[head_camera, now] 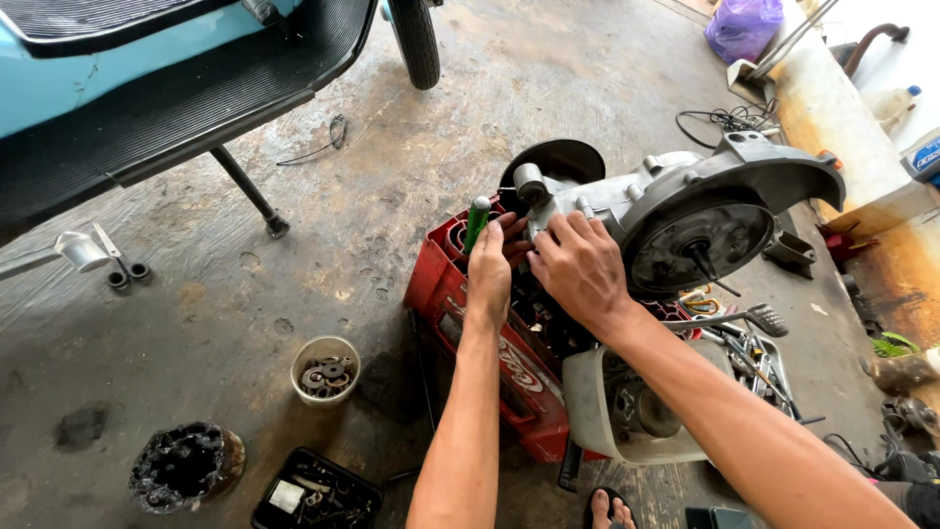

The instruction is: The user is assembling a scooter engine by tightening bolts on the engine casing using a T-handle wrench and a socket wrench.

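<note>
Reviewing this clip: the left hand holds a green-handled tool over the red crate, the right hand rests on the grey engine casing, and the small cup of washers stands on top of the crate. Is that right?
Not quite. The head view shows the cup of washers standing on the concrete floor, left of the red crate, not on top of it. The rest holds: the left hand holds the green-handled tool over the crate, and the right hand rests on the grey engine casing.

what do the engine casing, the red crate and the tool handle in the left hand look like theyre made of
Engine casing: likely cast metal, dull grey and matte. Red crate: seems moulded plastic, faintly glossy. Tool handle in the left hand: probably plastic, shiny green.
</note>
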